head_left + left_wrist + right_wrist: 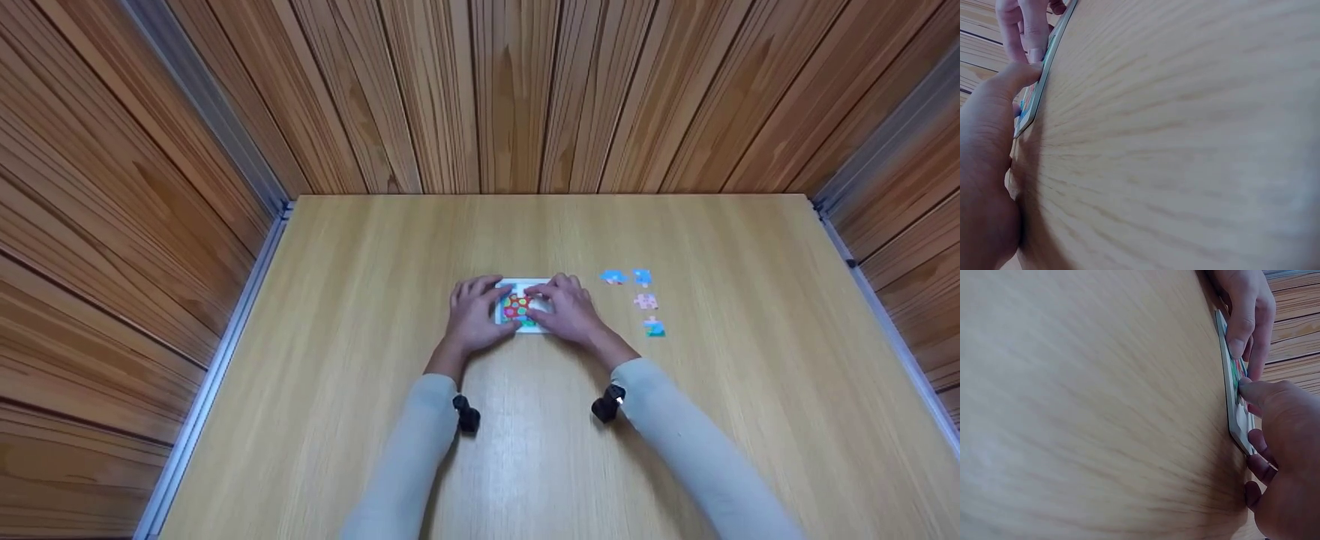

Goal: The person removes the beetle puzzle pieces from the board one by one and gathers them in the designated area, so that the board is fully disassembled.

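A small white puzzle board (534, 331) lies on the table with picture pieces in it, among them a red section with coloured dots (516, 305). My left hand (477, 313) holds the board at its left side, thumb over the lower edge and index finger near the top. From the right, my right hand (571, 312) pinches a puzzle piece at the red section between thumb and index finger; fingers cover much of that piece. In the right wrist view, the right thumb (1258, 389) touches the board's surface close to the left hand (1244, 315).
Several loose puzzle pieces lie right of the board: two blue ones (613, 277) at the top, a pink one (646, 301) below, and a blue-green one (655, 328) lowest. Wood-panelled walls (510, 97) stand behind and beside the table (360, 300).
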Available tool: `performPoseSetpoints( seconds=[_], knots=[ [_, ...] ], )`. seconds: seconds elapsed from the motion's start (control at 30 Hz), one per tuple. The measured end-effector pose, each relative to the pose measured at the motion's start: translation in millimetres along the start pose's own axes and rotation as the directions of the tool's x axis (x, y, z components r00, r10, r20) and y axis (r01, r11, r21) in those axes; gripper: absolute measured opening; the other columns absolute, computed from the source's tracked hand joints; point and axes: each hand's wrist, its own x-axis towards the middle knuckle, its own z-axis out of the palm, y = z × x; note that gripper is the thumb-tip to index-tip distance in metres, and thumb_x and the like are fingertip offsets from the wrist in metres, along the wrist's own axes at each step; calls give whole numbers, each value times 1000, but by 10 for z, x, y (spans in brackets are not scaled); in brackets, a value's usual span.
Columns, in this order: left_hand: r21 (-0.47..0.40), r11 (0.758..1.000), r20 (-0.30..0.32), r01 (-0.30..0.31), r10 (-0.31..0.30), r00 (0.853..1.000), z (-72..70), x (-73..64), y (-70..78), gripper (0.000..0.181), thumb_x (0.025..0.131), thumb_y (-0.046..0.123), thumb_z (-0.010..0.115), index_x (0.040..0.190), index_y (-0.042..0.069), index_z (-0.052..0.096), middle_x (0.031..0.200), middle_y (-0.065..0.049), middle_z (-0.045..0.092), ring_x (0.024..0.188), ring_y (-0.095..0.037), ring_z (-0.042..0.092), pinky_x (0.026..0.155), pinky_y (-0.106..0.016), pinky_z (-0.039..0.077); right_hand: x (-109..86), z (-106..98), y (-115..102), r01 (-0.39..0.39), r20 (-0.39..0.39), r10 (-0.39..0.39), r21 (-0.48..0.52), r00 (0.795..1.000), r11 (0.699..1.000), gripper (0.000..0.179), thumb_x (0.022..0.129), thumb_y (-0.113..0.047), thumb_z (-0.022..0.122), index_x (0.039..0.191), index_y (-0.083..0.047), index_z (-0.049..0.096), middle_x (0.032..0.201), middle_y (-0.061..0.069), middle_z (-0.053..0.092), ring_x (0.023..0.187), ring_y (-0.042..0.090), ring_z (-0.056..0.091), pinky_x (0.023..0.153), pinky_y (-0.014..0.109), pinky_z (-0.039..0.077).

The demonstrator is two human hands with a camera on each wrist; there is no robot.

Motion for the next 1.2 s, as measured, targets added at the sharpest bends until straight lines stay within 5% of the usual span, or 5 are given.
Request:
performPoseSetpoints(
  seconds=[0.4, 0.77, 1.2],
  knots=[
    [-2, 1000, -8, -19, 18, 1000, 7, 0, -24, 73, 97, 50, 80, 161, 19, 64, 176, -7, 48, 165, -37, 34, 143, -67, 10, -12, 30, -21, 19, -31, -18, 61, 999, 998, 42, 105, -22, 79, 144, -8, 72, 127, 22, 64, 122, 38, 49, 109, 58, 41],
    [-4, 1000, -1, -19, 19, 1000, 8, -4, -23, 74, 98, 50, 81, 163, 19, 62, 178, -7, 45, 167, -38, 31, 144, -66, 7, 30, 92, 98, 156, -114, -147, 71, 982, 985, 47, 95, -21, 87, 137, -2, 77, 119, 19, 70, 112, 32, 51, 95, 40, 46],
    [10, 1000, -8, -23, 23, 1000, 19, 0, -27, 73, 98, 49, 80, 162, 18, 63, 177, -8, 46, 166, -38, 32, 143, -66, 9, 188, 225, 382, 147, -92, -139, 77, 986, 986, 48, 96, -18, 84, 142, -5, 77, 126, 16, 69, 121, 32, 52, 100, 39, 47]
  ],
)
